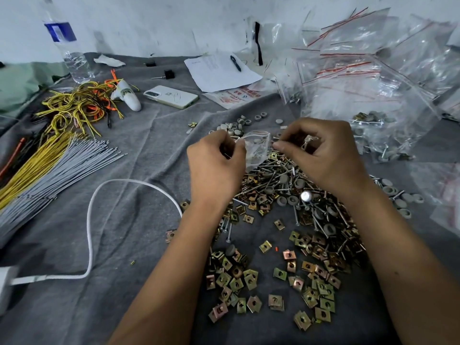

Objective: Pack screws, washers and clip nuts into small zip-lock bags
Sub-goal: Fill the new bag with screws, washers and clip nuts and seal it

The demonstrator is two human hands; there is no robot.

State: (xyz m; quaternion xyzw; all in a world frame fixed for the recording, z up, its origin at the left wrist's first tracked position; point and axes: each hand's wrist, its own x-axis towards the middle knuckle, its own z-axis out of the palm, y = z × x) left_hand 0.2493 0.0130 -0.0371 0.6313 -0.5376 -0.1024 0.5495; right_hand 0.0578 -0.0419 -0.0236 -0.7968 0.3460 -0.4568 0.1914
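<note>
clip nuts [251, 277] sprawl across the lower centre on the grey cloth [124, 232], loads left to pack. centre frame, left hand [215, 168] pinches one edge of a small zip-lock bag [256, 148], fingers curled. right hand [323, 155] pinches the other edge, over the screws [278, 175] and washers [288, 199]. what's in the bag, can't tell. upper right, filled bags [368, 95] piled high, so plenty seems done.
</note>
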